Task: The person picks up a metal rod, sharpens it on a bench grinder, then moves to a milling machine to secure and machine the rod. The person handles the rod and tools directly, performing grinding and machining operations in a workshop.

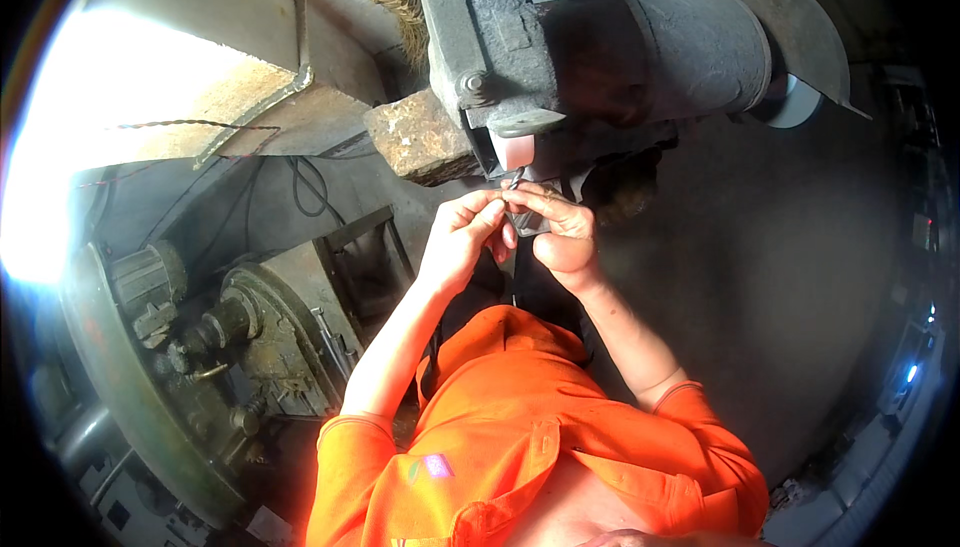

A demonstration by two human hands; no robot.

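I watch both bare hands meet just below the machine's pale, pinkish wheel edge (513, 151), with a slim metal rod (517, 179) at their fingertips. The rod's long axis runs away from the person's body, its far end leaning slightly right and aimed at that edge; I cannot tell whether the two touch. The left hand (465, 231) pinches the near part between thumb and bent fingers; the right hand (562, 237) has its fingers pressed together beside it, pinching the same rod. What I see of the rod is short, grey and seemingly spiral-grooved like a drill bit, its near end hidden by the fingers.

A small metal plate (532, 221) shows beneath the right fingers. Above, I have a thick grey cylinder (700, 42) reaching right to a broad disc (800, 22). A rough stone block (420, 137) sits left of the wheel, with a straw broom (400, 7) beyond. Greasy machinery (265, 332) fills the lower left; dusty grey floor (760, 257) spreads at the right.
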